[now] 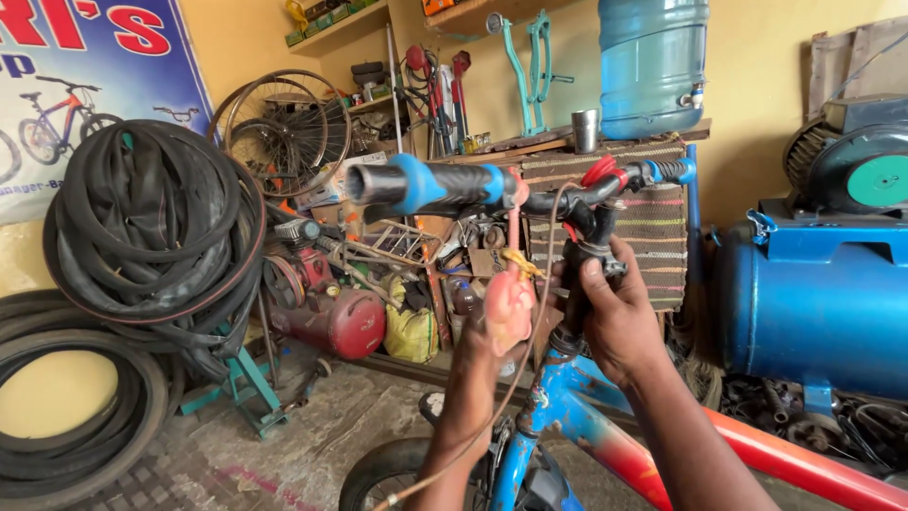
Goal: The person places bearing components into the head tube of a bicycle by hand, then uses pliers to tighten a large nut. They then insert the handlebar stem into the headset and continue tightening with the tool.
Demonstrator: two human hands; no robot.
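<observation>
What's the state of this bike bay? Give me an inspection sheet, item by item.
Surface: rough concrete floor, dusty.
Job's things: blue-and-red bike frame; black stem; handlebar with blue-black grip.
Clutter: tyres piled at left; rims on the wall; red compressor; yellow bag.
Grippers: left hand pinches something small beside the stem; right hand wraps the stem.
Cables: brake cable loops down from the bar past the left hand.
Surroundings: blue tank at right; water jug on a shelf; banner on the wall.
</observation>
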